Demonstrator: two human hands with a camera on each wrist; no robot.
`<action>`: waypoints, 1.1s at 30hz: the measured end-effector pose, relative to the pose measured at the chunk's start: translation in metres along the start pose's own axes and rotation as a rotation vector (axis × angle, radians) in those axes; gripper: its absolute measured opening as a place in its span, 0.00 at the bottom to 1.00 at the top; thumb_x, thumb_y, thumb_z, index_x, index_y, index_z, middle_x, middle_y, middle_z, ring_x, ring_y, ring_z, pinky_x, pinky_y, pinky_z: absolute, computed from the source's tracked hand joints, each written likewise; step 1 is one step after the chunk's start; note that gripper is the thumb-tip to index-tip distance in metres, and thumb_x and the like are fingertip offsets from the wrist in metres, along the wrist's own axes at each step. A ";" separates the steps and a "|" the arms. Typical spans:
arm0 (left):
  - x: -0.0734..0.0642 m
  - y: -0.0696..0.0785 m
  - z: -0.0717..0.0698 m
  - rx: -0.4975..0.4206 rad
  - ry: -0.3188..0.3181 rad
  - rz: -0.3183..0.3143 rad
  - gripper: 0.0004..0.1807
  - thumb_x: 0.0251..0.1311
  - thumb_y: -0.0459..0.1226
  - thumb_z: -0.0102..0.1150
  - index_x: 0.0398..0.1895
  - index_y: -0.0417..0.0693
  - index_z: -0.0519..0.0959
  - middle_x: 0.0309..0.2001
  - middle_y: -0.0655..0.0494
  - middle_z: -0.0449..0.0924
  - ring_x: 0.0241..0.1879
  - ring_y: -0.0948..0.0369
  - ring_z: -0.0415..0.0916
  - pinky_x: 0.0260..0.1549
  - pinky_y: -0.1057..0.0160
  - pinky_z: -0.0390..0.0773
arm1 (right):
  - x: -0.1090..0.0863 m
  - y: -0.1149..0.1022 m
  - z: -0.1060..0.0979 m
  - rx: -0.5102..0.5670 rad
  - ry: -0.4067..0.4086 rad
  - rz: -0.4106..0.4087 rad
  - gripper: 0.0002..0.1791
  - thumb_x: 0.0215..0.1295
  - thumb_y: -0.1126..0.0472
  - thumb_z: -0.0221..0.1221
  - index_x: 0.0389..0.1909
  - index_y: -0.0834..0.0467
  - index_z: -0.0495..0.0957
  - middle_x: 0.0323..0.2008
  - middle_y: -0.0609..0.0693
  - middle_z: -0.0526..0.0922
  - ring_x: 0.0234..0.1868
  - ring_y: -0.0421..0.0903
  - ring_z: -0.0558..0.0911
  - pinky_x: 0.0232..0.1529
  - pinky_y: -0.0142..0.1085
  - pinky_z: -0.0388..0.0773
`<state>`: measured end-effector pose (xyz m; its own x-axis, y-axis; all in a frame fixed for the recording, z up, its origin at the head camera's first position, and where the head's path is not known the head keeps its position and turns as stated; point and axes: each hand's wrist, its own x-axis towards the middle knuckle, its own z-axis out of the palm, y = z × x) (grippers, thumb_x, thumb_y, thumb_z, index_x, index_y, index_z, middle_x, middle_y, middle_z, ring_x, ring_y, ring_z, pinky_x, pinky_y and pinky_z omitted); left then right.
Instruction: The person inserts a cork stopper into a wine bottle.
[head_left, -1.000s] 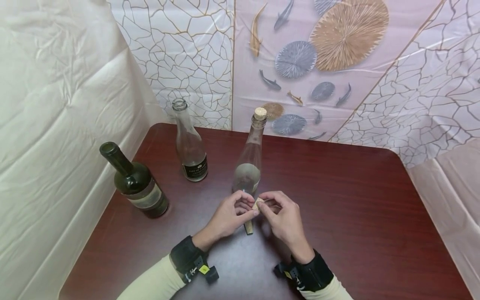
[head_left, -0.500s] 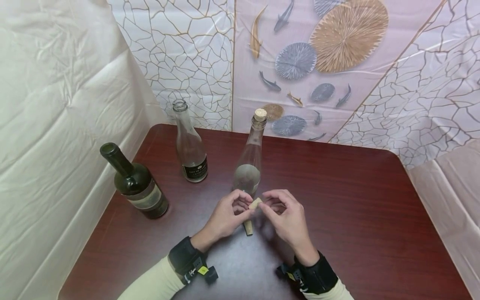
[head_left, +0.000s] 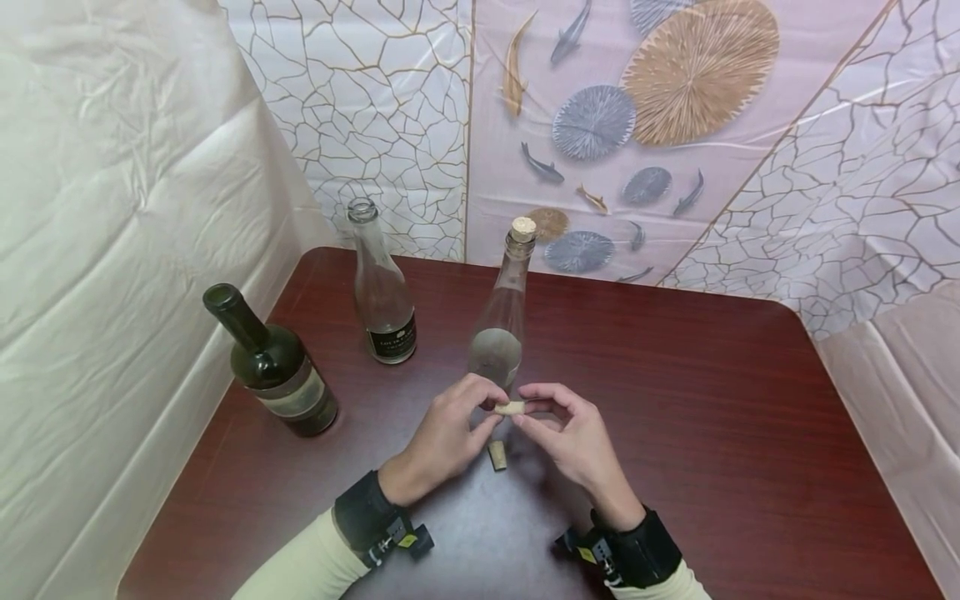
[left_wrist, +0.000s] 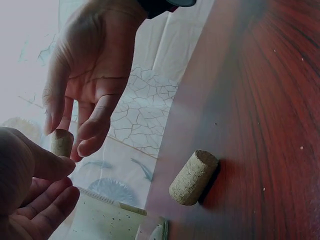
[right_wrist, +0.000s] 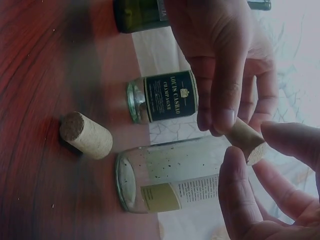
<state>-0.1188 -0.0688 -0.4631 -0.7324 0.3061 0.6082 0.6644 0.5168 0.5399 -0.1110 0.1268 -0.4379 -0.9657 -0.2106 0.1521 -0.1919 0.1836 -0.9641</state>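
Between my two hands, in front of the middle bottle, a small cork lies level in the head view. My left hand pinches one end between thumb and fingers. At the other end are the thumb and index finger of my right hand, one on each side of the cork in the right wrist view. A second cork lies on its side on the table below the hands. Behind the hands stands a clear bottle, partly hidden by them, with a cork stopper in its mouth.
On the left of the dark red table stand an uncorked green bottle and an uncorked clear bottle with a black champagne label. Patterned cloth hangs behind the table, and a pale sheet along its left.
The cork between my hands has turned from slanted to level. My right hand has shifted slightly; the bottles and the lying cork have stayed put.
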 end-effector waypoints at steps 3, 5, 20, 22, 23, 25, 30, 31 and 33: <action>0.000 0.002 0.000 0.019 -0.003 0.022 0.11 0.55 0.32 0.67 0.41 0.51 0.79 0.41 0.61 0.78 0.42 0.68 0.75 0.42 0.68 0.78 | 0.000 -0.001 0.001 0.029 -0.001 0.021 0.19 0.56 0.63 0.69 0.49 0.65 0.80 0.45 0.64 0.83 0.44 0.49 0.84 0.41 0.31 0.83; 0.000 0.003 -0.001 0.021 -0.006 0.029 0.12 0.55 0.32 0.67 0.41 0.51 0.79 0.42 0.62 0.78 0.43 0.68 0.75 0.43 0.68 0.78 | -0.001 -0.002 0.002 0.038 0.002 0.033 0.18 0.57 0.63 0.68 0.47 0.67 0.80 0.44 0.63 0.83 0.43 0.49 0.85 0.41 0.32 0.83; -0.001 0.004 -0.003 0.020 0.000 0.060 0.13 0.54 0.32 0.68 0.42 0.51 0.79 0.43 0.61 0.78 0.43 0.67 0.75 0.43 0.69 0.78 | -0.004 -0.005 0.003 0.036 0.036 0.031 0.13 0.57 0.63 0.68 0.41 0.65 0.83 0.43 0.60 0.83 0.44 0.50 0.85 0.43 0.33 0.83; 0.001 0.004 -0.006 0.021 0.010 0.080 0.14 0.52 0.34 0.70 0.42 0.50 0.79 0.43 0.60 0.78 0.43 0.66 0.75 0.43 0.69 0.78 | -0.005 -0.006 0.002 0.033 0.044 0.023 0.13 0.57 0.63 0.68 0.42 0.64 0.83 0.43 0.59 0.84 0.44 0.52 0.85 0.42 0.33 0.83; 0.002 0.004 -0.007 0.022 0.017 0.089 0.15 0.51 0.35 0.71 0.42 0.49 0.79 0.43 0.59 0.78 0.43 0.66 0.76 0.43 0.69 0.78 | -0.005 -0.007 0.001 0.028 0.049 0.019 0.13 0.57 0.63 0.68 0.42 0.64 0.83 0.43 0.59 0.84 0.44 0.53 0.85 0.42 0.33 0.83; 0.005 0.004 -0.012 0.020 0.035 0.099 0.17 0.49 0.36 0.73 0.43 0.48 0.79 0.43 0.58 0.79 0.42 0.65 0.76 0.43 0.67 0.78 | -0.006 -0.007 0.000 0.019 0.059 0.014 0.13 0.57 0.63 0.68 0.42 0.64 0.83 0.43 0.58 0.84 0.45 0.54 0.85 0.42 0.32 0.83; 0.017 -0.001 -0.032 -0.005 0.126 0.041 0.18 0.47 0.36 0.74 0.43 0.45 0.80 0.41 0.55 0.80 0.41 0.63 0.76 0.42 0.63 0.80 | -0.006 -0.008 -0.002 -0.023 0.079 0.016 0.12 0.56 0.62 0.69 0.41 0.61 0.84 0.42 0.57 0.84 0.43 0.49 0.86 0.41 0.31 0.83; 0.020 -0.002 -0.038 -0.006 0.157 0.013 0.18 0.47 0.37 0.74 0.42 0.45 0.80 0.41 0.55 0.80 0.41 0.62 0.76 0.42 0.62 0.80 | -0.007 -0.008 -0.002 -0.032 0.082 0.019 0.12 0.56 0.62 0.69 0.40 0.61 0.84 0.42 0.57 0.84 0.42 0.48 0.86 0.41 0.31 0.83; 0.026 -0.005 -0.050 -0.002 0.227 -0.051 0.18 0.47 0.38 0.74 0.42 0.45 0.80 0.40 0.54 0.80 0.41 0.62 0.76 0.42 0.61 0.80 | -0.007 -0.007 -0.002 -0.047 0.086 0.026 0.11 0.55 0.63 0.69 0.40 0.60 0.85 0.41 0.56 0.84 0.40 0.46 0.86 0.40 0.31 0.83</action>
<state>-0.1340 -0.1032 -0.4213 -0.7128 0.0922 0.6953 0.6280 0.5254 0.5741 -0.1033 0.1293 -0.4315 -0.9815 -0.1219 0.1474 -0.1727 0.2333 -0.9569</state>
